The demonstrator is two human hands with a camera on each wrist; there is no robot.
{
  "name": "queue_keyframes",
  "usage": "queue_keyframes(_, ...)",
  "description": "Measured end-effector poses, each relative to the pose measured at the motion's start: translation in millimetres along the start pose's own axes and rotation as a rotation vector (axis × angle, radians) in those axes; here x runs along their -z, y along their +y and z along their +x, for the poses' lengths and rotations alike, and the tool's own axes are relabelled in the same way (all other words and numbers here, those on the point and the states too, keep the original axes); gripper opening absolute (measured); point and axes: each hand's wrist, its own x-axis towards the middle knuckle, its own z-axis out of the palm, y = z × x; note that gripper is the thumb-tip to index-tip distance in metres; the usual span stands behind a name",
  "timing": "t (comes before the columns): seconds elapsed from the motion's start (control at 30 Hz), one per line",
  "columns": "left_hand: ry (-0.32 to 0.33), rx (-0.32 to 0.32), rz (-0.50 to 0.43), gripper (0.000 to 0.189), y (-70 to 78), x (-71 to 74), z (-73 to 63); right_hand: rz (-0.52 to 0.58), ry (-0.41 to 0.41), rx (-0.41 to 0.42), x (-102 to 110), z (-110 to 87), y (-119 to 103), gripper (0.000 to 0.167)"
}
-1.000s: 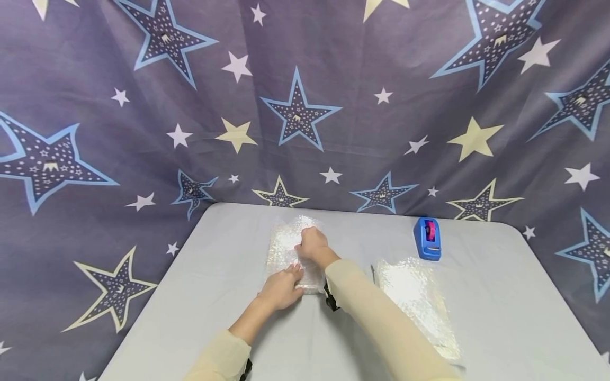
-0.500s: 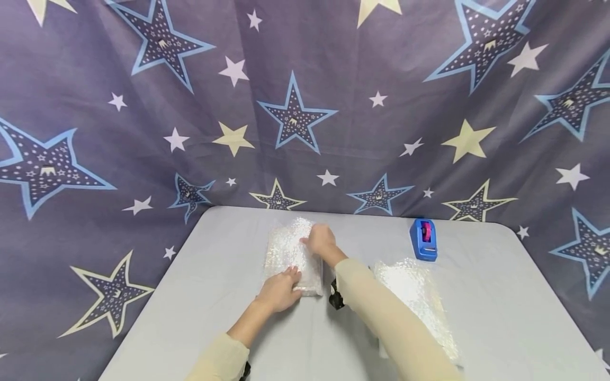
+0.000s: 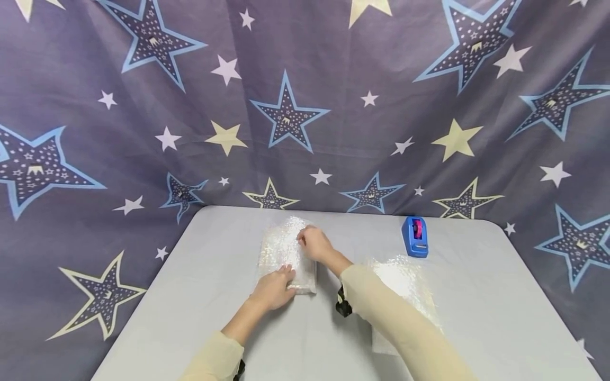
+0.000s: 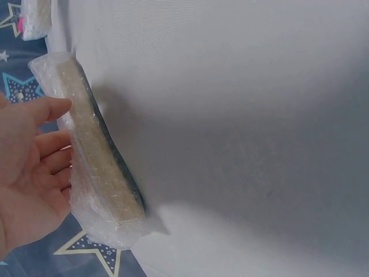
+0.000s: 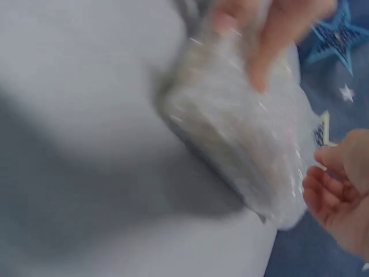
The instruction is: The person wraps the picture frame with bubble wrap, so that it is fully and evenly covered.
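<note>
A book-like block wrapped in bubble wrap [image 3: 276, 248] lies flat toward the back of the table. In the left wrist view the wrapped block [image 4: 98, 138] shows a tan page-like edge and a dark green cover. My left hand [image 3: 274, 290] rests on its near left part, fingers extended on top and thumb at the near edge. My right hand [image 3: 316, 244] is over its far right side, fingers curled, thumb tip near the index finger. In the right wrist view that hand [image 5: 343, 193] is beside the clear wrap [image 5: 259, 144], with nothing visible between its fingertips.
A second flat bubble-wrapped package [image 3: 400, 278] lies to the right, partly under the right sleeve [image 3: 400, 317]. Behind it stands a blue tape dispenser [image 3: 414, 238] with a pink core. A star-patterned curtain [image 3: 333, 132] hangs right behind the table [image 3: 205, 275].
My right hand has lifted and shifted slightly over the wrapped block's right side. The left hand stays on the block. The whole head view has drifted a little.
</note>
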Motion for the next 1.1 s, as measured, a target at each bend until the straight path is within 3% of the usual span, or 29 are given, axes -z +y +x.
queue_keyframes(0.13, 0.001, -0.012, 0.005, 0.047, -0.3, 0.6, 1.7, -0.060, -0.094, 0.135, -8.2, -10.4, -8.1, 0.017)
queue_keyframes(0.33, -0.002, -0.012, 0.011, 0.047, 1.6, 0.9, 3.8, -0.182, -0.117, 0.120, -8.9, -16.9, -6.7, 0.019)
queue_keyframes(0.57, 0.014, -0.007, 0.013, 0.047, 5.0, 1.9, 1.1, -0.214, -0.131, 0.145, -10.7, -22.8, 2.9, 0.018)
queue_keyframes(0.83, -0.013, -0.011, -0.011, 0.048, 5.7, -1.3, 1.5, -0.131, -0.167, 0.152, -12.8, -27.7, 13.0, 0.024)
queue_keyframes(0.97, -0.028, -0.019, 0.004, 0.050, 2.5, -0.2, 0.8, -0.063, -0.120, 0.224, -17.6, -26.7, 23.0, 0.027)
queue_keyframes(1.1, -0.022, -0.014, -0.011, 0.051, -1.7, 4.5, -0.6, -0.033, -0.083, 0.230, -7.9, -28.8, 12.6, 0.027)
